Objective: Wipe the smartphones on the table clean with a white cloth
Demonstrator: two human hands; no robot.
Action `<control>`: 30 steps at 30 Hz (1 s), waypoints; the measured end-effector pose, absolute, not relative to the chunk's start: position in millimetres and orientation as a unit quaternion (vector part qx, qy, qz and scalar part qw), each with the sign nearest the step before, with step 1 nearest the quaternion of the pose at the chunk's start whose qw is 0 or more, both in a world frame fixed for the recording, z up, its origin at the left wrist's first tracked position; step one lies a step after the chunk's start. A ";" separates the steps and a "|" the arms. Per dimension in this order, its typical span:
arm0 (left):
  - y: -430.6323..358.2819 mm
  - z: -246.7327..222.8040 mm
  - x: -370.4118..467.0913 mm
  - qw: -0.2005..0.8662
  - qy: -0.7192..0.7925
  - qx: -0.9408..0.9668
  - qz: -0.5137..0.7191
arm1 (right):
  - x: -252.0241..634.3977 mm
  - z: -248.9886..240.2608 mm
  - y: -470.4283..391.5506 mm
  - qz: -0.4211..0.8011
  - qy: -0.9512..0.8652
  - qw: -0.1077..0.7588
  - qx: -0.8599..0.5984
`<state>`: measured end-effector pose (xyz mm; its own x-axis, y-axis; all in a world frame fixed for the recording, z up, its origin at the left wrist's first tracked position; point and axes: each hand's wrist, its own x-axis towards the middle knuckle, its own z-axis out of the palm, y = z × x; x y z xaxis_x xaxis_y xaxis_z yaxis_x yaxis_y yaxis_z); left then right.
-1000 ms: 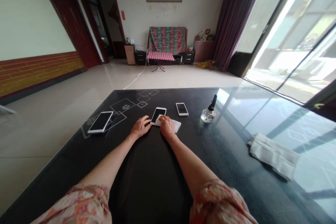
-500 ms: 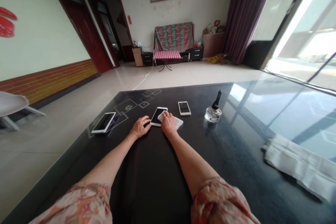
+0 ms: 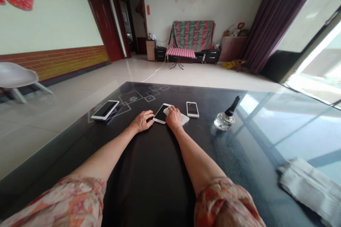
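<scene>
A white-framed smartphone [image 3: 160, 113] with a dark screen lies on the black table in front of me. My left hand [image 3: 143, 120] rests at its near left corner, fingers apart and the tips at the phone's edge. Closed over a white wiping cloth [image 3: 184, 118], my right hand [image 3: 174, 117] presses it on the right part of the screen. A smaller white phone [image 3: 192, 109] lies just right of the cloth. Off to the left is another white phone [image 3: 105, 110], seemingly stacked on something. A clear round glass bottle [image 3: 224, 121] with a black top stands to the right.
The glossy black table [image 3: 160, 170] carries a folded pale cloth [image 3: 311, 184] at the right. A white chair [image 3: 18, 76] stands on the floor at left. Across the room are a small table with a striped cover [image 3: 181, 53] and a low black cabinet [image 3: 212, 56].
The camera view has tilted and shifted, so the room sits differently in the picture. My right hand and the cloth remain on the phone's screen; my left hand stays at its corner.
</scene>
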<state>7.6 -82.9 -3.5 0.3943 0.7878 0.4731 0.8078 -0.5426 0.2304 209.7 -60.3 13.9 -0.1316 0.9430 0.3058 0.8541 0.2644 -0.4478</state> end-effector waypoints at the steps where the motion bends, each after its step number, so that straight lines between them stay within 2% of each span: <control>1: -82.9 -3.6 8.0 0.019 -0.478 -0.835 -0.272 | 209.6 13.4 -59.4 0.080 -0.748 0.270 -0.601; 12: -78.6 -8.8 6.1 0.043 -0.454 -0.844 -0.282 | 208.3 7.3 -51.0 0.090 -0.741 0.280 -0.603; 30: -79.2 -9.4 10.5 0.040 -0.456 -0.835 -0.306 | 207.5 -3.2 -6.0 0.030 -0.757 0.303 -0.578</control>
